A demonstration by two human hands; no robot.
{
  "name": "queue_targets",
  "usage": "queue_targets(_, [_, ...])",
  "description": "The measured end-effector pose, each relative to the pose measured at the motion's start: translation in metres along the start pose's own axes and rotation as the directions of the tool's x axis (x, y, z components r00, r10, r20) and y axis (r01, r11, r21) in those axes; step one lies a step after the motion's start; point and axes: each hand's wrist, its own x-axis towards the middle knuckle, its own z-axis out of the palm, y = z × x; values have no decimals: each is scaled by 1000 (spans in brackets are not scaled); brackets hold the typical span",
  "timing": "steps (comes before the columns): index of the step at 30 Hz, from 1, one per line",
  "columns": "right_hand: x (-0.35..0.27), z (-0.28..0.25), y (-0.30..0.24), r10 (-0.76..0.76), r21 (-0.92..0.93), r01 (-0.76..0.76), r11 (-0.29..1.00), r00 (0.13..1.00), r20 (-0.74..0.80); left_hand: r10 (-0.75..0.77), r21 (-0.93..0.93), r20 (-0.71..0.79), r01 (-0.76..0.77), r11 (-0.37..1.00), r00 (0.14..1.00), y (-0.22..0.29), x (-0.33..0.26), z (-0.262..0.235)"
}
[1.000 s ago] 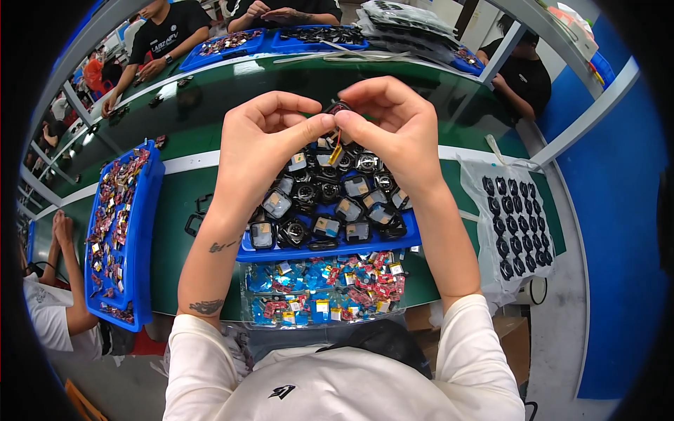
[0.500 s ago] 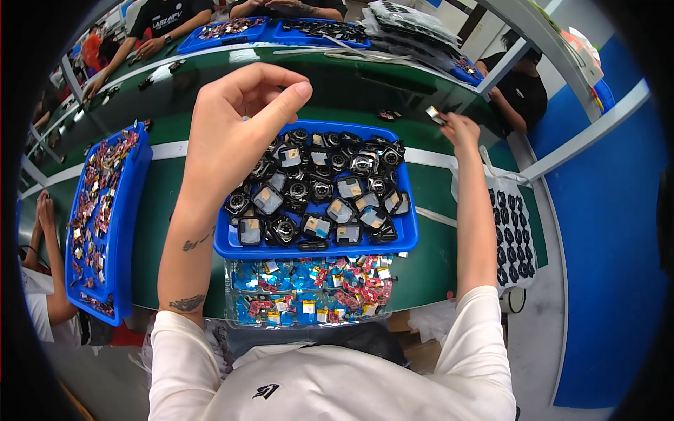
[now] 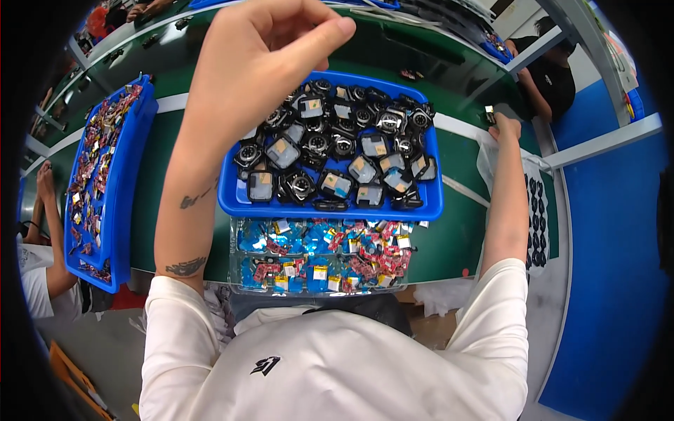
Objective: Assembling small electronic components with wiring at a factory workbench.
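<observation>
My left hand (image 3: 277,67) is raised over the far left of a blue tray (image 3: 330,210), its thumb and forefinger brought together. Whatever lies between those fingertips, if anything, is hidden. Black smartwatch cases (image 3: 337,184), some with pale backs showing, fill the tray. Off to the right, my right hand (image 3: 508,128) grips a small part with a pale face and dark edges (image 3: 490,112) above the green table. Nearer to me than the tray, a clear divided box (image 3: 235,263) contains small red circuit boards and silver batteries (image 3: 319,272) with blue film.
Another blue tray (image 3: 132,210) of small red and silver parts stands at the left. A sheet of black parts (image 3: 537,217) lies at the right, near a grey frame bar (image 3: 604,140). Co-workers sit across the table and at the left.
My right hand has moved outward to the right with the small part. The view has shifted, so the tray appears higher. My left hand stays raised with its fingertips together.
</observation>
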Motion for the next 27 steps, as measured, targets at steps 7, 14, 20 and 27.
queue_targets(7, [-211,-54,-27,-751,343,749,567,299,589,-81,-160,32,85,983,996,27,-7,2])
queue_targets(14, [-361,-70,-2,-633,534,843,-63,-447,632,-47,-113,99,58,992,994,28,-12,10])
queue_targets(20, [-347,-71,-21,-829,672,732,111,-304,469,100,77,309,-129,989,946,19,-13,0])
queue_targets(27, [-326,-69,-74,-972,677,736,-1,-159,172,-31,-22,468,47,999,883,25,-14,1])
